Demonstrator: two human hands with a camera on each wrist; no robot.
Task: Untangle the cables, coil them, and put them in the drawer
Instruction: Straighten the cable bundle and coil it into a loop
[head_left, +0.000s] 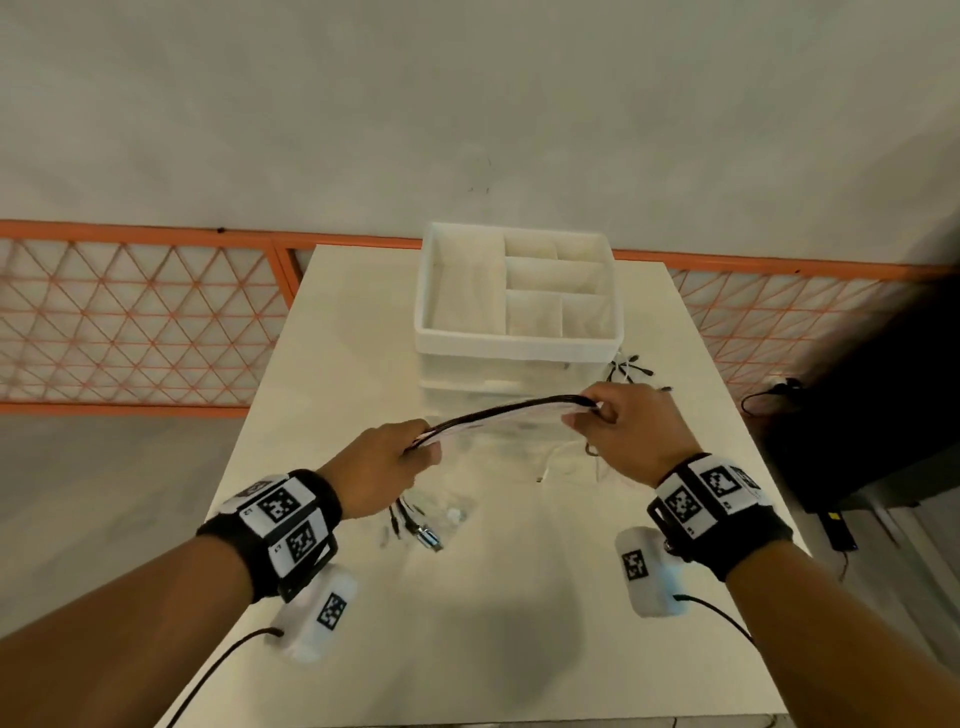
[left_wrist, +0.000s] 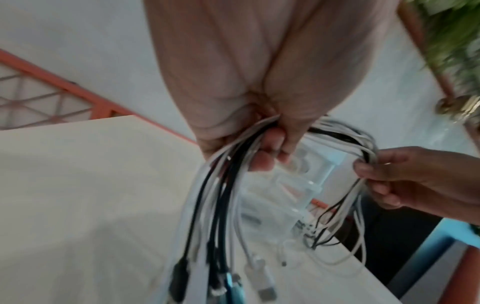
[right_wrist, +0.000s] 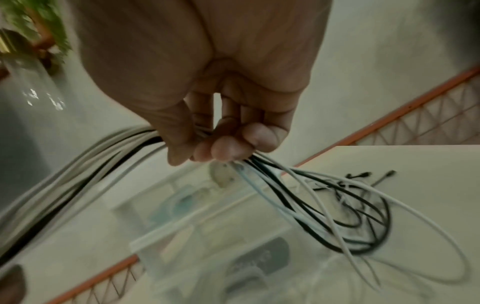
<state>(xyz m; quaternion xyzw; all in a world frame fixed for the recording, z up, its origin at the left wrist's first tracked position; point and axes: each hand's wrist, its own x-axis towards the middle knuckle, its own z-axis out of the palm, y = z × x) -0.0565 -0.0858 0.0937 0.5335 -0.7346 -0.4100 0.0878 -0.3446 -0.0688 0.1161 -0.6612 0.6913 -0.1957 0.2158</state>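
A bundle of several black and white cables is stretched between my two hands above the white table. My left hand grips one end of the bundle; plug ends hang below it toward the table. My right hand grips the other end, and loose cable loops trail from it onto the table beside the drawer unit. The clear plastic drawer unit stands behind the cables, with a white divided organiser tray on top.
An orange lattice railing runs behind the table. A dark object with its own cable stands off the table's right side. Loose plug ends lie to the right of the drawer unit.
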